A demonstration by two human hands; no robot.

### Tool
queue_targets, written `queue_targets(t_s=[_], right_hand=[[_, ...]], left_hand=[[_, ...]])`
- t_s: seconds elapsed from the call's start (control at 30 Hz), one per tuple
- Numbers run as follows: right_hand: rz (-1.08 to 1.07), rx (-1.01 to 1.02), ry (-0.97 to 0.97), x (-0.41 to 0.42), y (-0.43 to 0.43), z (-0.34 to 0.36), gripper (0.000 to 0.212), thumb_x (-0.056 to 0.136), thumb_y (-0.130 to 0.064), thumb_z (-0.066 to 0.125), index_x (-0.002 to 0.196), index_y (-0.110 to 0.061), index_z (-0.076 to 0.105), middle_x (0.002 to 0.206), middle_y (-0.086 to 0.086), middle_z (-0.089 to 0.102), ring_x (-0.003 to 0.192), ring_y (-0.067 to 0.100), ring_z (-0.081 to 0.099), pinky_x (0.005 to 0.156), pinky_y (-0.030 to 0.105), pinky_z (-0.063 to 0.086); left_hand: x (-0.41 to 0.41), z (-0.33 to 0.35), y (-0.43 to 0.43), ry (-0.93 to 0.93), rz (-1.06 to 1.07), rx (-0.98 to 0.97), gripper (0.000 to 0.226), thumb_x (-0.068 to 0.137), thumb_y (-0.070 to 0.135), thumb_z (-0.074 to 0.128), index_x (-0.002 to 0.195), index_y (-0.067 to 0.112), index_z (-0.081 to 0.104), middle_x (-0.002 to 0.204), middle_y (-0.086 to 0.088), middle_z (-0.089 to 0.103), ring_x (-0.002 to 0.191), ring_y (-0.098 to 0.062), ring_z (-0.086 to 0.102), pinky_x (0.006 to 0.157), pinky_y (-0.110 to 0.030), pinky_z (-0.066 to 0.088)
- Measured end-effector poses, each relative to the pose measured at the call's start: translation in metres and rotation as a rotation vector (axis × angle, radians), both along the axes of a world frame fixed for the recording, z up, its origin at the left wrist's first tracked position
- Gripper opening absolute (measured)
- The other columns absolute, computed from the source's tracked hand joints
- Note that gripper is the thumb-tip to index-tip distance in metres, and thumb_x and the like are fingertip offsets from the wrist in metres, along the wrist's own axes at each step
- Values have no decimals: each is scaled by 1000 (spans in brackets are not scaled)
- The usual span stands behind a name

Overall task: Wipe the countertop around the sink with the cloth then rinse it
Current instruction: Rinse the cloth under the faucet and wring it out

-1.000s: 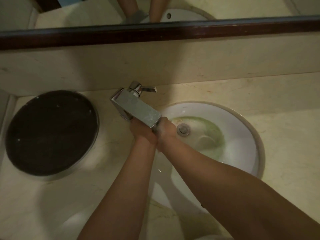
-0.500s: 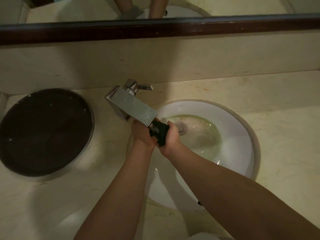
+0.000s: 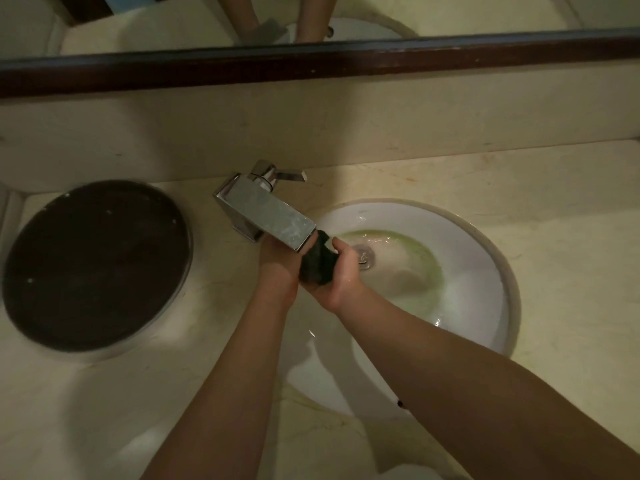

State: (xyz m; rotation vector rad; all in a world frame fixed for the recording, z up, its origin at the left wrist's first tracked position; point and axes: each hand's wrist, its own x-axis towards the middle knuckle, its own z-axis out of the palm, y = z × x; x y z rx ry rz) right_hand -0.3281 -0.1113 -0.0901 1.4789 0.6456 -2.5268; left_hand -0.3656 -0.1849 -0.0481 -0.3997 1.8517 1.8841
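A dark, bunched cloth (image 3: 318, 265) sits just under the spout of the square chrome faucet (image 3: 265, 213), over the left side of the white round sink (image 3: 485, 251). My right hand (image 3: 341, 277) wraps around the cloth from the right. My left hand (image 3: 277, 259) presses against it from the left, partly hidden under the spout. Greenish water pools around the drain (image 3: 363, 254). Cream marble countertop (image 3: 568, 216) surrounds the sink.
A large round dark tray (image 3: 93, 265) lies on the counter left of the faucet. The faucet lever (image 3: 277, 173) points right. A marble backsplash and a dark wooden mirror frame (image 3: 311, 69) rise behind; the mirror reflects my arms.
The cloth, hidden between my hands a second ago, now shows as a dark bundle. My right hand has shifted back and to the right of the spout.
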Motion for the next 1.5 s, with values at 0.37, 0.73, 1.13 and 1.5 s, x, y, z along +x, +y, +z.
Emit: queue_targets(t_s=[0.37,0.73,1.13,1.5], right_hand=[[119,196,-103,-14,-24,14,44,78,-49,62,110,-21,69,113,7,71,100,27,68,92,44,54],[566,1028,-179,-18,-8,29,36,94,-24,45,117,2,55,120,25,61,112,41,57,72,31,41],[85,568,-219,-9,-2,36,41,82,-49,47,78,-10,59,78,4,57,84,26,61,83,29,54],[-71,611,-163,1,-11,36,29,91,-28,47,87,-12,70,87,6,68,83,21,63,67,30,51]], left_hand=[[-10,2,9,-235,277,369,27,101,19,33,101,10,59,107,-15,66,102,-31,62,90,-41,49],[-12,-3,9,-261,443,485,34,101,19,29,73,19,49,60,2,57,56,-14,56,55,-23,45],[-4,6,23,-323,355,600,32,95,27,34,66,16,42,50,-2,48,44,-16,49,64,-30,43],[10,6,21,-240,325,428,18,88,7,51,70,8,55,62,-12,62,59,-25,62,62,-34,55]])
